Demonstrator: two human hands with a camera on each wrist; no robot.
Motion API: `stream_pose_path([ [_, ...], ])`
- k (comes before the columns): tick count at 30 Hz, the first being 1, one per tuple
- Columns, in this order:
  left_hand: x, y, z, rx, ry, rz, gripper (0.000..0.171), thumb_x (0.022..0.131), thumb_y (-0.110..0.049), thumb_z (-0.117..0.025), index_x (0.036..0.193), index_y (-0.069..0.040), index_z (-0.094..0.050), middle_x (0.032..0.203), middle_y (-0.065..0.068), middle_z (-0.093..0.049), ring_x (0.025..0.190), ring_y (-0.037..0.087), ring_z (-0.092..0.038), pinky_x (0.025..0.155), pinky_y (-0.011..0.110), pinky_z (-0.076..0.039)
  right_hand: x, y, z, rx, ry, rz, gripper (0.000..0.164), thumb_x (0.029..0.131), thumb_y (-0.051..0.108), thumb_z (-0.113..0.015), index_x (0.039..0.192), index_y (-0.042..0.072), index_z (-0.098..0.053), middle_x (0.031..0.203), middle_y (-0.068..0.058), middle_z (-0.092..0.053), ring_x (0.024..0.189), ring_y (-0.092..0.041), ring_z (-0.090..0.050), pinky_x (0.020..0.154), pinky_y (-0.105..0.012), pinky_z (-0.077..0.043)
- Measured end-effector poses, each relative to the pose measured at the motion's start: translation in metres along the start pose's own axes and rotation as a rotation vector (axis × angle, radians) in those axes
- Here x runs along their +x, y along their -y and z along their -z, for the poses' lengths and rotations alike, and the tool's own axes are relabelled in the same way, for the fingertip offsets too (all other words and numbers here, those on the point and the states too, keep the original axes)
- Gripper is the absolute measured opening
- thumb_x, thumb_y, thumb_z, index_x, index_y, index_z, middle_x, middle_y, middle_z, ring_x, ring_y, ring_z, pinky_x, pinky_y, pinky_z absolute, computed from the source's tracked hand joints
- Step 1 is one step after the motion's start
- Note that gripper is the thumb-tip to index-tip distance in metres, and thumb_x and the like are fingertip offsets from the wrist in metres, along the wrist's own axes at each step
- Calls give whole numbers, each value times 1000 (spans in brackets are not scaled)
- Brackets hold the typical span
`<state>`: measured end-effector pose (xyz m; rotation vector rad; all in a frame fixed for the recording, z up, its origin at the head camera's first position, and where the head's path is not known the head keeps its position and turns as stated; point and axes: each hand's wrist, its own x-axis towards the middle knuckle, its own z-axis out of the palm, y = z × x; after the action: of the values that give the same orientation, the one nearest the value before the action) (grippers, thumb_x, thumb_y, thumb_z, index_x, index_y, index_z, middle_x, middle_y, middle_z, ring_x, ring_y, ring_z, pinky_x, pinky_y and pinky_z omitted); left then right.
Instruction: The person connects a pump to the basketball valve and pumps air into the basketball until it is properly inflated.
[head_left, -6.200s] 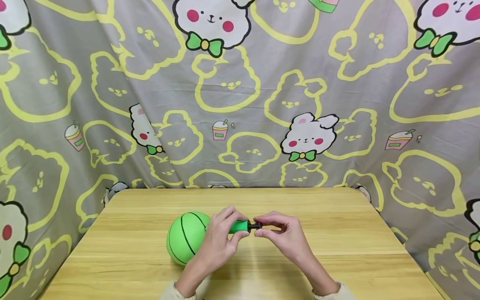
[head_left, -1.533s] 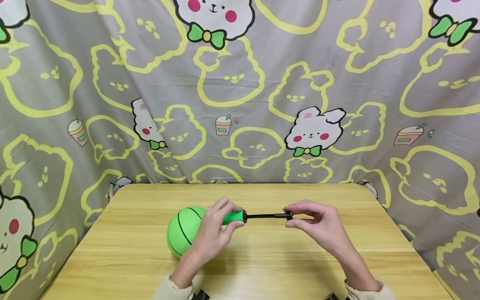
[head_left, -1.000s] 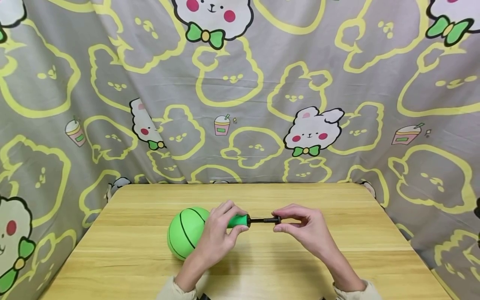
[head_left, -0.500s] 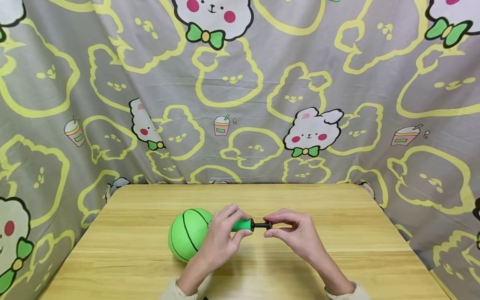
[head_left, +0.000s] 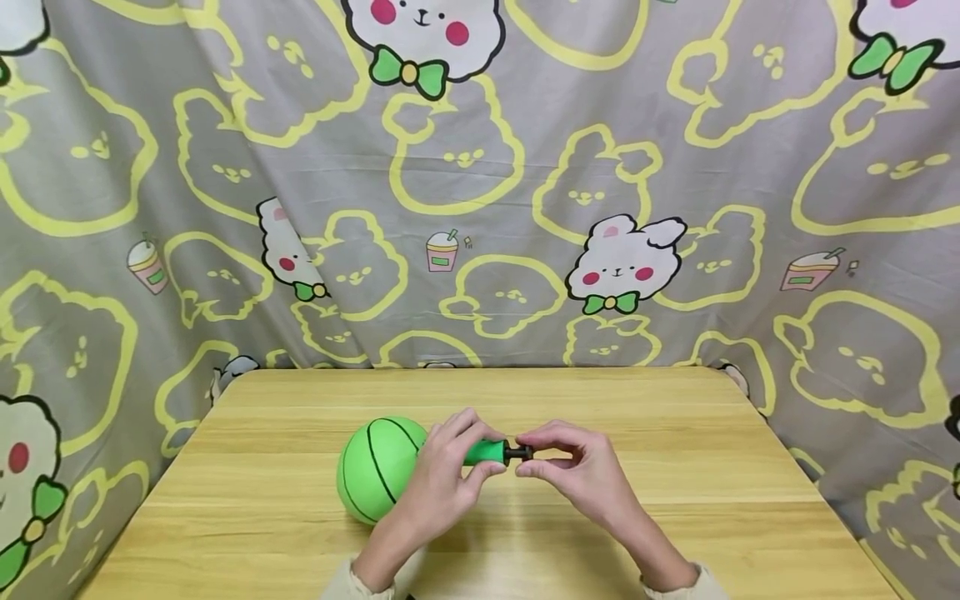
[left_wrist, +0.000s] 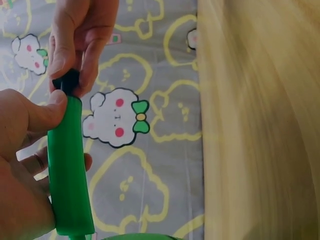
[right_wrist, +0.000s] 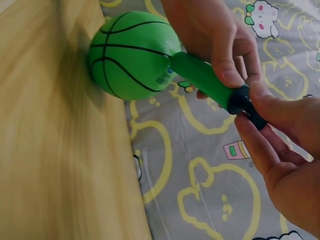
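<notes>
A green ball with black lines, patterned like a basketball, rests on the table left of centre. Against its right side stands the tip end of a green hand pump, held roughly level. My left hand grips the pump's barrel, fingers over the top and thumb at the near side; in the left wrist view the barrel shows along its length. My right hand pinches the black plunger handle between thumb and fingers. Only a short piece of rod shows between handle and barrel.
The wooden table reaches back to a grey curtain printed with cartoon bears and yellow outlines. The curtain also hangs along both sides. A small dark object pokes in at the bottom edge of the head view.
The right hand has drawn the plunger out to the right, then pushed it left, back toward the barrel. The left hand and the ball have shifted only slightly.
</notes>
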<state>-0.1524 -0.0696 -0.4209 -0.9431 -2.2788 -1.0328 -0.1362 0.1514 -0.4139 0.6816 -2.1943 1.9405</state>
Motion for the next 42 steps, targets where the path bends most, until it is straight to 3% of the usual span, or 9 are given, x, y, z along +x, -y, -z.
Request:
stream_pose_path([
  [7,-1,4,2,-16,7,0,26,82,-23,-85,104,-18,-72,97,-13,-58,89,5,-57,75,30,-42,1,6,8,-21,48,14,27,83,3,-84,109,7,-78,104,-10,-73,98,-25,-72,76,-39,-60],
  [13,1,7,7,-27,-7,10,26,81,-19,-86,103,-17,-72,97,-12,-59,91,6,-58,77,31,-44,0,11,21,-21,54,49,27,83,-1,-83,109,5,-77,105,-14,-72,99,-25,-71,76,-40,-60],
  [32,-1,14,20,-29,-29,38,25,82,-20,-86,103,-17,-72,98,-13,-59,92,6,-60,83,36,-49,-3,25,64,-41,83,20,28,82,-2,-83,107,4,-75,110,-21,-70,101,-25,-72,78,-43,-59],
  [42,1,13,20,-62,-32,37,25,83,-21,-85,104,-17,-73,97,-12,-59,91,6,-60,82,36,-50,-1,22,70,-64,79,81,29,80,-8,-81,109,-4,-74,111,-18,-72,103,-20,-71,78,-42,-59],
])
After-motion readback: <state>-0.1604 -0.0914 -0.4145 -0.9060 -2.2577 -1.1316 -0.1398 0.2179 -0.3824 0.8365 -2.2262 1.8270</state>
